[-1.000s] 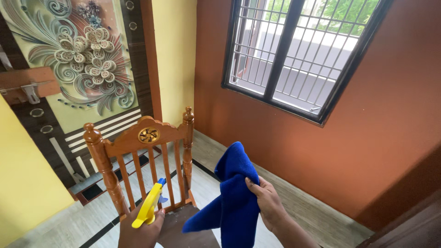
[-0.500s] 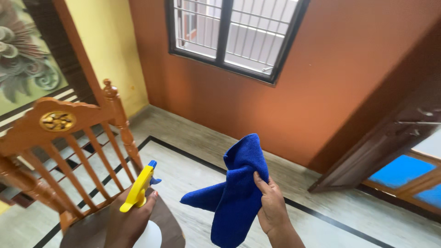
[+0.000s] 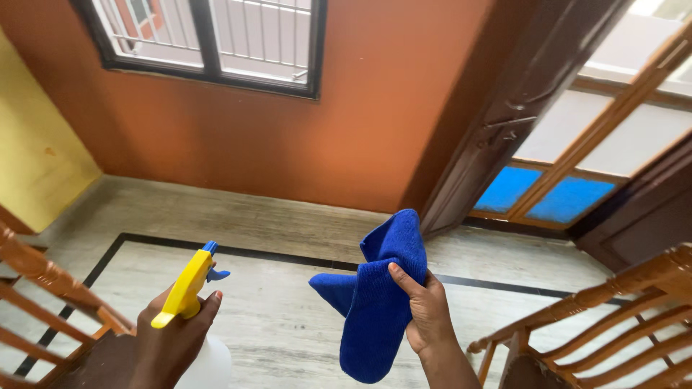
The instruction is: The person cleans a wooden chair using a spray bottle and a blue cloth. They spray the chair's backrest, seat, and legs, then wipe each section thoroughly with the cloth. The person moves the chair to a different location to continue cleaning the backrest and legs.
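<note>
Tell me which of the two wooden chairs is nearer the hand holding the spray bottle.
The chair at the left edge. Its rails and seat sit right beside the left hand gripping the spray bottle; the other chair stands at the far right, past the blue cloth.

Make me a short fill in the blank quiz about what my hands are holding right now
1. The left hand holds a spray bottle with a ____ trigger head.
2. The right hand grips a ____ cloth.
3. A wooden ____ stands at the right edge.

Missing words: yellow; blue; chair
</note>
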